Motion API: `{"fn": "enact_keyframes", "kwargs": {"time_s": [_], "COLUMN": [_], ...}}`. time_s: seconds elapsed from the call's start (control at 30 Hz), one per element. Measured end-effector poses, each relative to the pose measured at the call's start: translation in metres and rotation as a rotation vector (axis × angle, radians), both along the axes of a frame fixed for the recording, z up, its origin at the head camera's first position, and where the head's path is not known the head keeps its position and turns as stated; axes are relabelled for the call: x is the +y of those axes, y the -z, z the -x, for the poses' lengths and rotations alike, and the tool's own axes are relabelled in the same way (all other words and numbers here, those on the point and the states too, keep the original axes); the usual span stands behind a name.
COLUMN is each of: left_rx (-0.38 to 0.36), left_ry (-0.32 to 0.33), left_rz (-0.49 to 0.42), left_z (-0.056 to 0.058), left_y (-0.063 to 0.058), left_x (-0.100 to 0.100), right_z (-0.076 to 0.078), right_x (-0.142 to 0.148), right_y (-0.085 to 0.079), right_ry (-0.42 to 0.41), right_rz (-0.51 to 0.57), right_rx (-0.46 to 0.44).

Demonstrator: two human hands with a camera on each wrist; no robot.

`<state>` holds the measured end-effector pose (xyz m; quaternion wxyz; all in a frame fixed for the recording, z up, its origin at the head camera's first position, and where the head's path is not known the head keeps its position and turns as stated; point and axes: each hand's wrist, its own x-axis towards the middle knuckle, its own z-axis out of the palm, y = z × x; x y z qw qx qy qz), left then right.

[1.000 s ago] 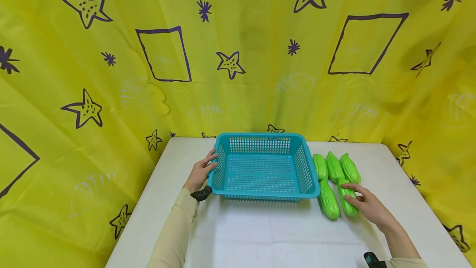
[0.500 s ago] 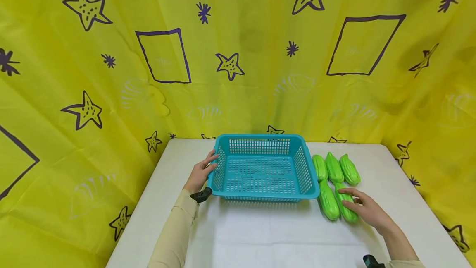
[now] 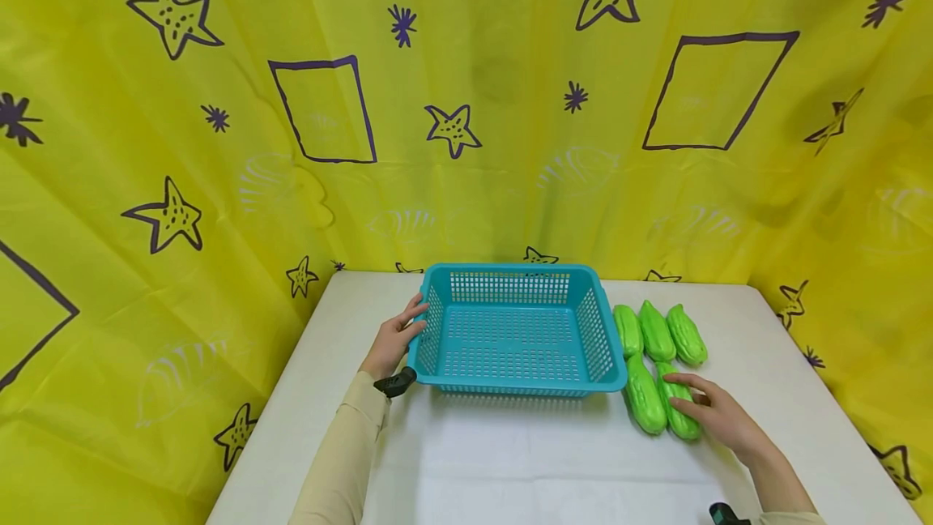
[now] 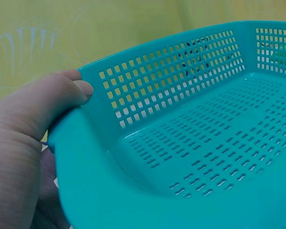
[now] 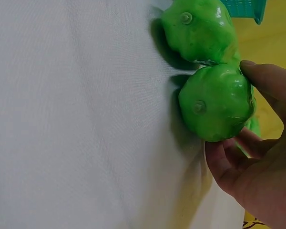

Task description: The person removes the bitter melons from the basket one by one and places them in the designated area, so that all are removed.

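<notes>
A turquoise perforated plastic basket [image 3: 517, 386] stands on the white table. My left hand [image 3: 394, 340] grips its left rim, thumb [image 4: 83, 88] over the edge and the other fingers underneath or outside, partly hidden. To the basket's right, my right hand [image 3: 722, 418] holds a shiny green bitter melon [image 5: 217, 105] between thumb and fingers, low at the table. This melon lies close beside another bitter melon [image 3: 645, 397] in the near row; the two touch in the right wrist view. Behind them are three more: a left one [image 3: 628, 330], a middle one [image 3: 657, 332] and a right one [image 3: 687, 335].
The white table [image 3: 510, 460] reaches to yellow cloth walls [image 3: 496, 185] with drawn stars at the back and sides. The basket holds nothing. Its right wall stands close to the left melons.
The bitter melon in my right hand has shifted slightly left and toward me, closing up to its neighbour. My left hand and the basket stay put.
</notes>
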<state>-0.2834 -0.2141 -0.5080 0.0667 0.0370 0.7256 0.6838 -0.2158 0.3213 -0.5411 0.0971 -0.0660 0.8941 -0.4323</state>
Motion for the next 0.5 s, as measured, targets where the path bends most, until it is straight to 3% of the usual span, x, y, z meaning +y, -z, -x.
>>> {"fn": "enact_keyframes", "kwargs": {"time_s": [0.27, 0.5], "left_rx": [0.007, -0.004], "left_ry": [0.006, -0.007], "left_rz": [0.005, -0.006], "left_z": [0.0006, -0.0002], "left_y": [0.001, 0.0011], "left_x": [0.0004, 0.0009], "right_z": [-0.0008, -0.0038], "right_x": [0.0034, 0.003], "right_y": [0.0002, 0.0017], "right_ry": [0.007, 0.034], "right_rz": [0.067, 0.046], "right_rx": [-0.042, -0.031]}}
